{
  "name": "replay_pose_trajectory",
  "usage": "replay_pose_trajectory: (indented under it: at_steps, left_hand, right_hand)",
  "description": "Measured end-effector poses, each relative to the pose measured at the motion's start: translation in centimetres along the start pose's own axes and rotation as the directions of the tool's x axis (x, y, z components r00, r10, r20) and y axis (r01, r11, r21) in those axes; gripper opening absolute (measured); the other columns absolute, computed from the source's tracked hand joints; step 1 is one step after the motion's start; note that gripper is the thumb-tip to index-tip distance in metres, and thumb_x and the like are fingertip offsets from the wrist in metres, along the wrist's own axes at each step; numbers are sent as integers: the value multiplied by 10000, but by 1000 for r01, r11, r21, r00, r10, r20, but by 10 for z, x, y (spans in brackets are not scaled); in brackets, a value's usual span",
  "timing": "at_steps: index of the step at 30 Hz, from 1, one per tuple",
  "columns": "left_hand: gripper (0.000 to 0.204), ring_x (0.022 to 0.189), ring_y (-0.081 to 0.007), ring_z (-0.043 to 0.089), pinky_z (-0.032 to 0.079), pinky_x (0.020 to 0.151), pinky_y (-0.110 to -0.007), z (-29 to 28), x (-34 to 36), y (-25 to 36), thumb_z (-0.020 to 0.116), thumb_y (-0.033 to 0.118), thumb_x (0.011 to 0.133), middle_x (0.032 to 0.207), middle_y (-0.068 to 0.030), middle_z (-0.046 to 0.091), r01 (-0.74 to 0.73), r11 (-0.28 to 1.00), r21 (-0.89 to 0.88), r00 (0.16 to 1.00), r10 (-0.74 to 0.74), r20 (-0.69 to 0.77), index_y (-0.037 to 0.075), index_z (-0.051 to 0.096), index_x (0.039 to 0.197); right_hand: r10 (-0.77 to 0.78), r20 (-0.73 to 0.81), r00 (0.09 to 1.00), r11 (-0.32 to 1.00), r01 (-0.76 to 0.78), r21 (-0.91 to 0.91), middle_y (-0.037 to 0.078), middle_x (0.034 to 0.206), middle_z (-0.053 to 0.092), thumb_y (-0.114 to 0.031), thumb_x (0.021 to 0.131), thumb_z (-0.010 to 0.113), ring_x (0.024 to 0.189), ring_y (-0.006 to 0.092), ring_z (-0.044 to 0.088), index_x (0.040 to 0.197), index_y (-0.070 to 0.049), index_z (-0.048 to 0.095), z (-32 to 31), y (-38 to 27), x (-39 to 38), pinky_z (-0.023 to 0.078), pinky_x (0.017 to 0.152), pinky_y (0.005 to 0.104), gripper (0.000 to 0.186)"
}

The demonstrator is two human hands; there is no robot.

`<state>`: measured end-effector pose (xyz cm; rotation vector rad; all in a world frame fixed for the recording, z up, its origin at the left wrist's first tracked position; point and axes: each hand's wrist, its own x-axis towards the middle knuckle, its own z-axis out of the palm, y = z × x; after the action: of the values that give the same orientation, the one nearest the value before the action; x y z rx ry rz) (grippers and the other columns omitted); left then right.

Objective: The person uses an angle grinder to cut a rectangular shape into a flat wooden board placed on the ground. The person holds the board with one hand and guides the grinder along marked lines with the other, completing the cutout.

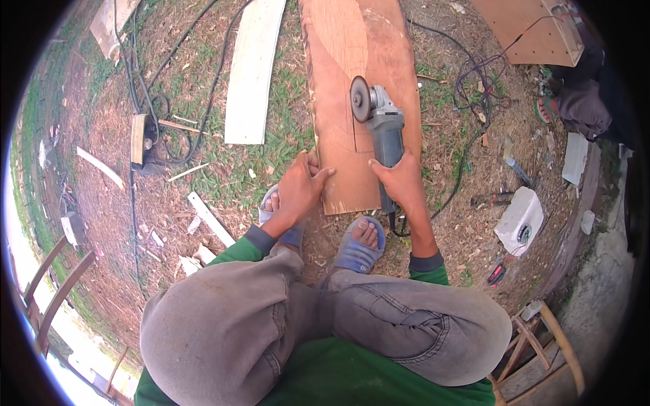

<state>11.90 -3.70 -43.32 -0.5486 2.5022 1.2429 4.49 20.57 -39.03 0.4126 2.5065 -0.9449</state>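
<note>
A long brown wooden board (345, 183) lies on the ground in front of my feet, running away from me. Dark straight lines mark its surface near the middle. My left hand (302, 186) grips the board's left edge near its close end, thumb on top and fingers at the side. In my right hand (403, 181) is a grey angle grinder (387, 135), held round its body. Its round disc (361, 99) stands upright over the board, beside the marked lines; whether it touches the wood I cannot tell. The grinder's cord runs off by my right foot.
A white board strip (254, 74) lies left of the brown board. Farther left, a socket box (142, 141) has black cables around it. At right are a white plastic container (520, 222), tangled wires (484, 88) and another person's foot (547, 109). A wooden panel (525, 34) stands far right.
</note>
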Motion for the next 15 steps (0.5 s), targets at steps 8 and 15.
replay_pose_trajectory:
  at_steps: [8,15]
  left_hand:
    - [464,788,-303,763,594,726,-449,0,1,2,955,393,929,884,-119,789,4,1000,14,1000,-4,3,23,719,1080]
    - [456,762,-288,756,592,712,-437,-1,1,3,958,379,933,861,-112,790,29,1000,-2,999,-29,18,16,724,1077]
  right_hand:
    - [54,90,994,999,-54,-2,390,1183,790,-384,859,937,1141,522,799,1350,149,637,-12,-6,-6,630,977,554,785]
    - [80,97,992,995,-73,-72,395,1178,789,-420,859,925,1133,542,792,1347,146,637,-9,-5,-13,633,968,570,801]
